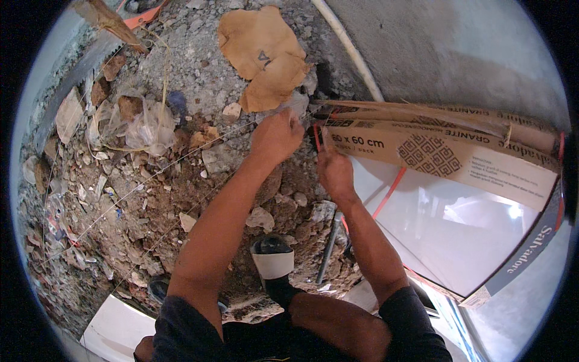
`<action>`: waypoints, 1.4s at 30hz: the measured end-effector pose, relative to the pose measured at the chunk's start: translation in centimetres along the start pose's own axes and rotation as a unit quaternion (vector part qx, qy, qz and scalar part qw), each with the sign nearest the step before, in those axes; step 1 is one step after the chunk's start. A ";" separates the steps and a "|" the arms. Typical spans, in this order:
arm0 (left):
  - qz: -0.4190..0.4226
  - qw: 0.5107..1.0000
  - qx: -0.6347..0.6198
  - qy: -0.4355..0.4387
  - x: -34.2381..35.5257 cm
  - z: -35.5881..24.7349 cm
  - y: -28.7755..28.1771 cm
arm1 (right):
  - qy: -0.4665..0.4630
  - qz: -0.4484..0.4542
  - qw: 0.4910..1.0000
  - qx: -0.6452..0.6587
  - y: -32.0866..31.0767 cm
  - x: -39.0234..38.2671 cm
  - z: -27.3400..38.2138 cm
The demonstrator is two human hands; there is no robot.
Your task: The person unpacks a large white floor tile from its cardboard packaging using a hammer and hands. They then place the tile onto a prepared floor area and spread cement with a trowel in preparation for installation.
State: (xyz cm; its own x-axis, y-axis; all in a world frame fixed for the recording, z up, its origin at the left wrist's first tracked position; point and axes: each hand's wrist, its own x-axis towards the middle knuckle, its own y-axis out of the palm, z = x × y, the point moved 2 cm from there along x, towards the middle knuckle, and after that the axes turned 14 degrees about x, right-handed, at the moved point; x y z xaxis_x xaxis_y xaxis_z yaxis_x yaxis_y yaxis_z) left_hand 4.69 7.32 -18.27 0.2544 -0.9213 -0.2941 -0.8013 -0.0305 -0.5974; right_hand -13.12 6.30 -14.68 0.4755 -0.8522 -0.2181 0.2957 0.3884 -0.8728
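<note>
My left hand (pixel 278 136) is closed, fingers curled in, just beyond the corner of a tile carton. A thin white string (pixel 145 180) runs up from the lower left and meets this hand; whether the fingers grip it cannot be made out. Close by on the right, my right hand (pixel 335 173) is closed too, its fingers pointing up against the end of the brown cardboard carton (pixel 386 140). A narrow red strip (pixel 317 139) shows at its fingertips; what it holds is unclear. Glossy white tile (pixel 434 208) fills the carton's open face, crossed by a red strap (pixel 389 194).
Rubble and broken stones (pixel 126 217) cover the ground. A torn piece of brown cardboard (pixel 262 45) lies ahead, plastic bags (pixel 148 127) to the left. A pale pipe (pixel 350 48) runs along the grey wall. A dark bar-shaped tool (pixel 329 250) rests beside my sandalled foot (pixel 272 259).
</note>
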 end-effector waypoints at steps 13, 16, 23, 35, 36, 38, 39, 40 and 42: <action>-0.013 1.000 0.013 -0.011 0.9 -1.2 2.5 | 0.059 0.060 0.996 0.013 2.4 -1.9 -3.3; 0.025 0.999 0.029 -0.010 0.4 -1.4 2.6 | 0.034 0.160 0.983 -0.079 3.3 -1.7 -5.0; -0.143 0.987 0.076 0.003 -1.7 -0.5 2.5 | -0.047 0.082 0.995 0.009 2.1 0.0 -4.1; -0.074 0.996 0.050 -0.011 -3.6 1.4 0.4 | -0.097 0.030 0.995 0.004 1.9 -0.4 -4.5; -0.083 0.996 0.044 -0.007 -3.7 1.4 0.2 | -0.090 0.028 0.996 -0.010 1.9 -0.2 -4.5; -0.027 0.999 0.047 -0.001 -3.7 1.2 0.1 | -0.068 0.061 0.993 0.077 1.9 0.0 -4.5; -0.018 0.999 0.049 0.003 -3.5 1.1 -0.1 | -0.035 0.062 0.991 0.117 2.0 -0.1 -4.4; -0.018 0.999 0.027 -0.037 -3.7 1.4 -0.3 | -0.059 0.082 0.988 0.115 1.9 0.0 -4.2; 0.063 0.990 -0.068 -0.102 -3.5 1.6 -0.3 | -0.098 0.069 0.991 0.060 2.3 -0.2 -3.4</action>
State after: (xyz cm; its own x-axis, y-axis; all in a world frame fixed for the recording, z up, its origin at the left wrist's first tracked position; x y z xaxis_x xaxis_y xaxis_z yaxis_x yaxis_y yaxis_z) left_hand 4.87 11.18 -18.22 0.2413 -0.8237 -0.5132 -0.8959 0.0143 -0.4441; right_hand -15.37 6.20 -18.17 0.6671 -0.7080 -0.2318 0.3073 0.5450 -0.7801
